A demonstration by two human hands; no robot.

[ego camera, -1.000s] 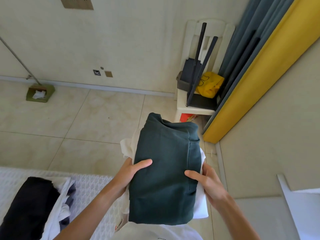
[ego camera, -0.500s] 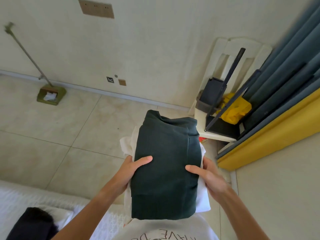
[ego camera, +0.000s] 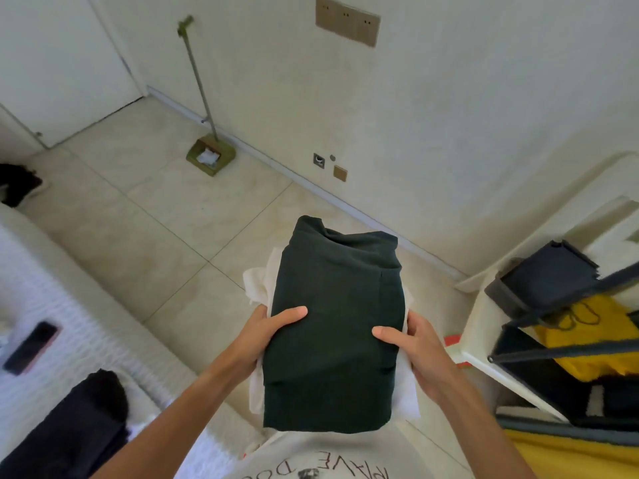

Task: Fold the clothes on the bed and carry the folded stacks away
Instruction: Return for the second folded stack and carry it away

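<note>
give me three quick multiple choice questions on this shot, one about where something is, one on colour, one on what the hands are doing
1. Where is the dustpan?
A. on the bed
B. on the floor by the wall
C. on the chair

2. What colour is the top garment of the carried stack?
A. dark green
B. red
C. yellow

3. How is the stack held?
A. left hand alone
B. lying on the floor
C. left and right hand together

Key: 1 B, it stands on tiles at the baseboard; 2 A, dark green over white pieces; 3 C, a thumb presses on each side.

White textured bed [ego camera: 58,305], dark clothes pile [ego camera: 74,426] and dark phone-like slab [ego camera: 31,347] lying on it
</note>
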